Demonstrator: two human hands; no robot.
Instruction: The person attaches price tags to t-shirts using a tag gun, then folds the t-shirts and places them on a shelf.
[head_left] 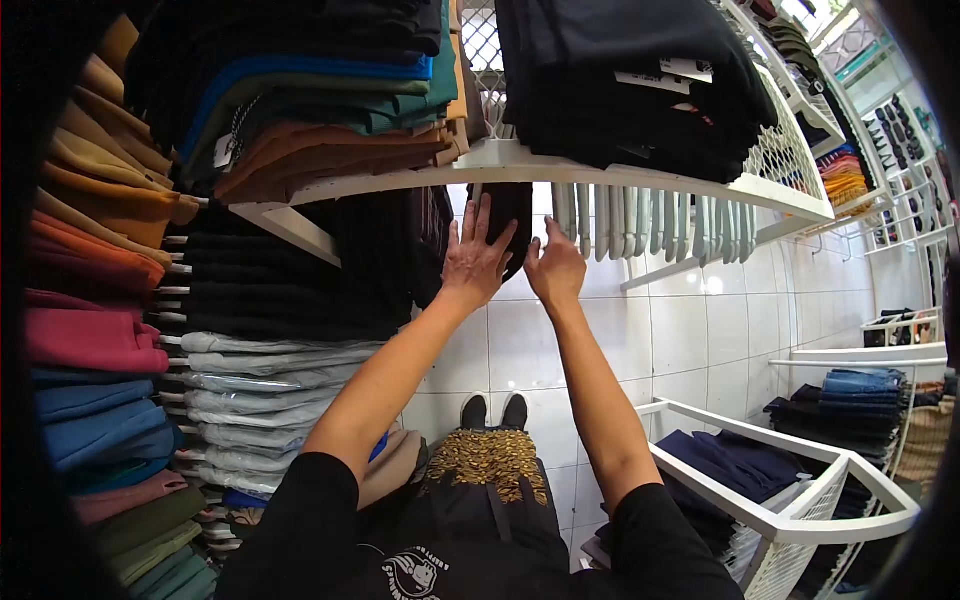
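Observation:
Below the white shelf, my left hand (478, 255) lies with fingers spread against the front of a hanging black garment (515, 215). My right hand (555, 268) is just to the right of that garment, its index finger stretched upward and the thumb apart from it. I see nothing held in it, though its other fingers are partly hidden. A row of pale hangers (655, 225) starts right beside this hand. More dark garments (375, 250) hang left of my left hand.
Above my hands, the white shelf (540, 165) carries folded black trousers (640, 90) and a mixed-colour stack (330, 120). Coloured folded clothes (95, 340) and plastic-wrapped grey garments (270, 390) are piled at left. A white rack (810, 520) with dark clothes stands at lower right on tiled floor (700, 330).

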